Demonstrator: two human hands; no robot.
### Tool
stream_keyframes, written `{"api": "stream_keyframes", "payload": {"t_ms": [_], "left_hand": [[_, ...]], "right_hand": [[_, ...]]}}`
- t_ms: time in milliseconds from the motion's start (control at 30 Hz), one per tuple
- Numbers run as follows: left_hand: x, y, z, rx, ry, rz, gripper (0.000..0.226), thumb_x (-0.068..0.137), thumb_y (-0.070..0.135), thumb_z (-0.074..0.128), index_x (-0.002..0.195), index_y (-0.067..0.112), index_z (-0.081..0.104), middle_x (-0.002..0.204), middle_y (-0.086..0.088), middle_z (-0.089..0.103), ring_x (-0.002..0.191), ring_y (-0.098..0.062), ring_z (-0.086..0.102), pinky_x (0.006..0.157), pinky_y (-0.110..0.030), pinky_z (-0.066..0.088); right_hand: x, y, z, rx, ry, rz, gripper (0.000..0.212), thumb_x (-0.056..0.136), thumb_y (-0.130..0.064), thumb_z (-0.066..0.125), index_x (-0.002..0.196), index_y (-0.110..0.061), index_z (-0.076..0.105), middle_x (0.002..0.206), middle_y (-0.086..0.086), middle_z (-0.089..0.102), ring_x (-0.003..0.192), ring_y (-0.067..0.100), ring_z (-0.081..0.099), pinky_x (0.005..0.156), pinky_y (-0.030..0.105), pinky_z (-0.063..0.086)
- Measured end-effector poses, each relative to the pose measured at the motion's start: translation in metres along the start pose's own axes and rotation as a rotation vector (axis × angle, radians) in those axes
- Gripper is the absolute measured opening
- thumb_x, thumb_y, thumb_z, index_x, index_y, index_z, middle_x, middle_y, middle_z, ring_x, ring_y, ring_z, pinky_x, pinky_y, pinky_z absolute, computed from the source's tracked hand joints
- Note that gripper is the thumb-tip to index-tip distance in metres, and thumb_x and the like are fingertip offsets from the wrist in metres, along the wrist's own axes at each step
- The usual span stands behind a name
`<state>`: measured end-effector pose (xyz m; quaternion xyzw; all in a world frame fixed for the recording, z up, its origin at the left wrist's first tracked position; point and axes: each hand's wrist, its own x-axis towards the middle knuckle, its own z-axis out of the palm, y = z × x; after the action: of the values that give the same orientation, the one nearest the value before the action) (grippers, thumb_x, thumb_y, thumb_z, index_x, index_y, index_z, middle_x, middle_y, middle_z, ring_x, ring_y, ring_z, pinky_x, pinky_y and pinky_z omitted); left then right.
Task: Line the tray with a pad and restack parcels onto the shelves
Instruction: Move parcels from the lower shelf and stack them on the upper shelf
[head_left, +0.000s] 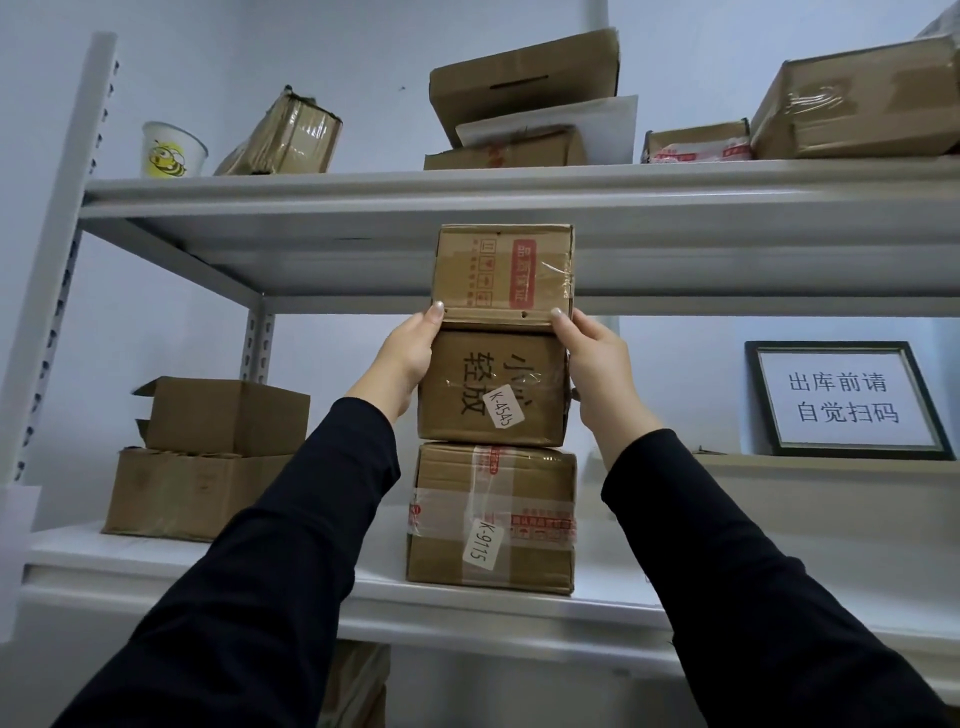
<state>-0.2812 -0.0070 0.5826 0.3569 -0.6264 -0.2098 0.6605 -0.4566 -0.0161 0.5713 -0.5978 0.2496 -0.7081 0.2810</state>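
A stack of three boxes (493, 364) stands on the shelf (78, 556), two piled boxes (208, 457) left, a framed sign (847, 400) right.

Fingers of left hand (408, 358) and right hand (597, 364) hidden behind parcel stack (493, 389), top-right box (857, 104) cut by edge

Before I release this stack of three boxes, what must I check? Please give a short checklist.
1. Left hand and right hand hold the middle box by its sides: ok.
2. Bottom box lies flat on the lower shelf: ok.
3. Top box sits squarely on the middle box: ok.
4. Gap between top box and upper shelf: cannot tell.
5. Code label faces front on top box: not ok, none shows.
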Motion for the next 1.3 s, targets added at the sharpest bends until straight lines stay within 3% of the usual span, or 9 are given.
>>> {"api": "stream_keyframes", "payload": {"t_ms": [67,133,233,400,500,833,967,1067,1300], "left_hand": [[-0.003,-0.009,-0.003,0.007,-0.031,-0.012,0.051,0.099,0.052,0.025,0.141,0.026,0.040,0.124,0.001,0.057,0.106,-0.014,0.057,0.083,-0.028,0.048],[-0.009,-0.023,-0.004,-0.022,-0.038,-0.035,0.061,0.094,0.062,0.024,0.146,0.030,0.030,0.138,0.001,0.050,0.121,-0.018,0.051,0.096,-0.035,0.045],[-0.027,-0.043,-0.002,-0.117,-0.114,-0.069,0.064,0.094,0.064,0.017,0.130,0.025,0.053,0.121,-0.003,0.065,0.106,-0.014,0.063,0.081,-0.029,0.050],[-0.041,-0.063,-0.001,-0.275,-0.205,-0.184,0.069,0.091,0.067,0.017,0.122,0.024,0.060,0.114,-0.007,0.069,0.104,-0.023,0.066,0.090,-0.038,0.051],[-0.039,-0.065,-0.001,-0.276,-0.225,-0.213,0.065,0.093,0.065,0.015,0.109,0.026,0.065,0.102,-0.003,0.073,0.093,-0.019,0.070,0.082,-0.034,0.054],[-0.031,-0.081,-0.005,-0.249,-0.188,-0.219,0.055,0.097,0.058,0.022,0.116,0.023,0.060,0.092,0.001,0.074,0.078,-0.013,0.072,0.061,-0.025,0.058],[-0.036,-0.082,-0.002,-0.192,-0.002,-0.174,0.084,0.078,0.080,0.035,0.143,0.027,0.033,0.143,-0.007,0.046,0.128,-0.025,0.048,0.101,-0.045,0.045],[-0.053,-0.078,0.008,-0.036,0.351,0.032,0.070,0.090,0.057,0.041,0.146,0.019,0.023,0.153,-0.005,0.025,0.140,-0.024,0.026,0.114,-0.046,0.026],[-0.096,-0.071,0.049,0.308,0.268,0.305,0.063,0.083,0.036,0.050,0.140,0.016,0.032,0.158,-0.016,0.003,0.146,-0.032,-0.007,0.118,-0.046,0.002]], "right_hand": [[-0.002,0.001,-0.001,-0.039,0.007,0.017,0.059,0.095,-0.044,0.051,0.147,-0.021,0.035,0.139,-0.008,0.047,0.123,0.013,0.050,0.077,0.012,0.045],[-0.009,0.004,-0.003,-0.081,0.016,0.056,0.067,0.095,-0.055,0.039,0.151,-0.022,0.022,0.155,-0.003,0.029,0.141,0.017,0.030,0.103,0.028,0.032],[-0.031,0.011,-0.007,-0.048,-0.025,0.240,0.066,0.097,-0.059,0.022,0.151,-0.020,0.022,0.157,0.000,0.024,0.144,0.022,0.021,0.112,0.038,0.022],[-0.047,0.034,-0.009,-0.012,-0.102,0.554,0.075,0.085,-0.077,0.025,0.132,-0.026,0.052,0.123,0.013,0.061,0.120,0.040,0.053,0.107,0.060,0.032],[-0.042,0.042,-0.004,0.099,-0.102,0.498,0.057,0.091,-0.068,0.030,0.093,-0.024,0.066,0.088,0.004,0.071,0.090,0.027,0.067,0.094,0.048,0.050],[-0.052,0.049,0.004,0.051,-0.122,0.417,0.051,0.094,-0.063,0.031,0.099,-0.026,0.065,0.093,0.000,0.070,0.093,0.024,0.066,0.088,0.043,0.054],[-0.061,0.049,0.002,0.032,-0.015,0.345,0.053,0.097,-0.058,0.028,0.123,-0.019,0.053,0.120,-0.004,0.060,0.108,0.018,0.057,0.088,0.034,0.047],[-0.065,0.058,-0.002,-0.076,0.169,0.234,0.067,0.096,-0.058,0.032,0.148,-0.017,0.026,0.153,0.000,0.030,0.139,0.021,0.030,0.106,0.038,0.028],[-0.104,0.056,-0.019,-0.169,0.198,0.114,0.020,0.098,-0.026,0.048,0.109,-0.011,0.056,0.097,-0.006,0.055,0.094,0.011,0.049,0.068,0.019,0.037]]}}
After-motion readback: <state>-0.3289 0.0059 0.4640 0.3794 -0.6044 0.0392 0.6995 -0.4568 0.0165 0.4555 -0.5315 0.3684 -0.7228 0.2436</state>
